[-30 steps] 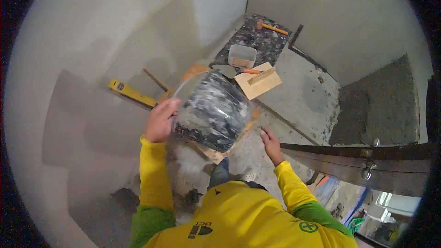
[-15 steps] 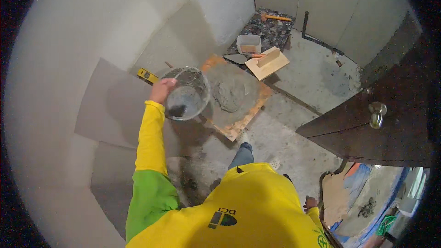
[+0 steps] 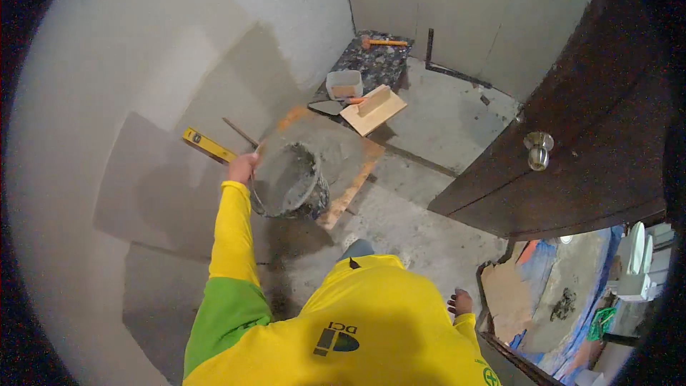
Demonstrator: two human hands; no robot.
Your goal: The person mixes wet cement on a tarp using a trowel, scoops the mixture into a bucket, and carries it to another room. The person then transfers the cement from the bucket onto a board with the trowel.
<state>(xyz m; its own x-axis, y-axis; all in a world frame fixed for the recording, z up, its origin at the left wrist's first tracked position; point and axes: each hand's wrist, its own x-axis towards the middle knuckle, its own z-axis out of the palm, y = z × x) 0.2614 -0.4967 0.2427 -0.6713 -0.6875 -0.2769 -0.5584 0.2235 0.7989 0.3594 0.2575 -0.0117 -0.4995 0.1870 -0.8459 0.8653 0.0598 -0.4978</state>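
My left hand (image 3: 243,168) is closed on the handle of a mortar-smeared bucket (image 3: 314,196). The bucket is tilted, its mouth facing me, and wet grey residue coats the inside. It hangs over the near left part of a mortar-covered board (image 3: 352,189) with orange-brown edges, hiding much of it. Whether its base touches the board I cannot tell. My right hand (image 3: 461,302) hangs low beside my body, fingers loosely apart, holding nothing that I can see.
A yellow spirit level (image 3: 209,145) and a thin stick (image 3: 239,132) are by the left wall. Beyond the board are a wooden float (image 3: 374,110), a trowel (image 3: 327,107), a white tub (image 3: 344,84) and an orange-handled hammer (image 3: 386,42). A dark door (image 3: 557,186) stands at right.
The bucket has tipped and swung over the board, covering the mortar heap seen before. My view has shifted to the right, and my right hand shows more fully.
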